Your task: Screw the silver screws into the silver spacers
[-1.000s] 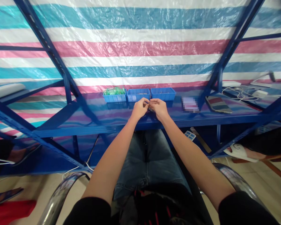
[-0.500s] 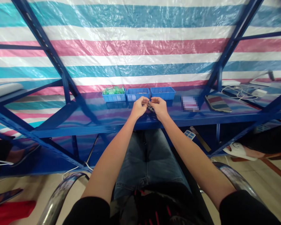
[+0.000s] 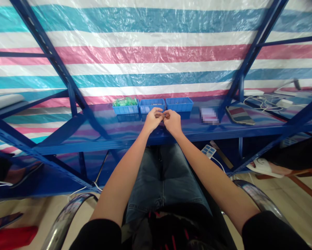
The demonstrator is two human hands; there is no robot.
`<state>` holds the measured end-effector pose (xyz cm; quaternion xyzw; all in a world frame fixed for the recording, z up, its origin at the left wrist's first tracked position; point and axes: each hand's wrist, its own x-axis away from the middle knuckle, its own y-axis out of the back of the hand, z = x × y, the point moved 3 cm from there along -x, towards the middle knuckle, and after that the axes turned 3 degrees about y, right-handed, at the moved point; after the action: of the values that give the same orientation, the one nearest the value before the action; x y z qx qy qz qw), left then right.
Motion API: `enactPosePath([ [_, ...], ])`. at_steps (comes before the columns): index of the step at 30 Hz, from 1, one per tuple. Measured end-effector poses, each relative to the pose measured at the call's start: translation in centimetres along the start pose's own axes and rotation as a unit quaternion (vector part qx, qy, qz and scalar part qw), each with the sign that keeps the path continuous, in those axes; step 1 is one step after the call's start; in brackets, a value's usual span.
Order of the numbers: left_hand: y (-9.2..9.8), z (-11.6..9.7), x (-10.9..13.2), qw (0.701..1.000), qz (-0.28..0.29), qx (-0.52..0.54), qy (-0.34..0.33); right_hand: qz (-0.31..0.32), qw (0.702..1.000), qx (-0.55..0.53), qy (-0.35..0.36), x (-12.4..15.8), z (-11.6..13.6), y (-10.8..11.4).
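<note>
My left hand (image 3: 152, 120) and my right hand (image 3: 173, 121) meet above the front part of the blue shelf (image 3: 124, 134). The fingers of both are pinched together at the tips, almost touching each other. Whatever sits between the fingertips is too small and too covered to name. Just behind the hands stands a blue bin (image 3: 144, 109) with small contents. To its left, a second blue bin (image 3: 126, 110) holds bright green plastic pieces (image 3: 124, 101). On the right is a third blue bin (image 3: 182, 108), its small contents hard to make out.
A blurred-out pale item (image 3: 209, 115) and a phone-like flat device (image 3: 240, 115) lie to the right. Beyond them are white cables (image 3: 262, 104). Blue metal posts (image 3: 75, 90) slant up on both sides. Below the shelf hangs a power strip (image 3: 208, 150).
My right hand has closed in toward the left, and its fingers are more curled. Small greyish metallic pieces seen between the hands before are now covered. The view has shifted slightly.
</note>
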<state>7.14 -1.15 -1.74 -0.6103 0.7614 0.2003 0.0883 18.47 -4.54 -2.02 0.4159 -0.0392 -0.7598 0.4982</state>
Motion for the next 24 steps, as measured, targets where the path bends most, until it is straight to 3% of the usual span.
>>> enactPosePath([
  [12, 0.4, -0.2, 0.2, 0.998, -0.028, 0.048, 0.018, 0.04, 0.991, 0.095, 0.08, 0.6, 1.2, -0.6],
  [24, 0.4, -0.2, 0.3, 0.997, -0.048, 0.06, 0.027, -0.039, 0.991, 0.088, 0.093, 0.1, 1.4, -0.1],
])
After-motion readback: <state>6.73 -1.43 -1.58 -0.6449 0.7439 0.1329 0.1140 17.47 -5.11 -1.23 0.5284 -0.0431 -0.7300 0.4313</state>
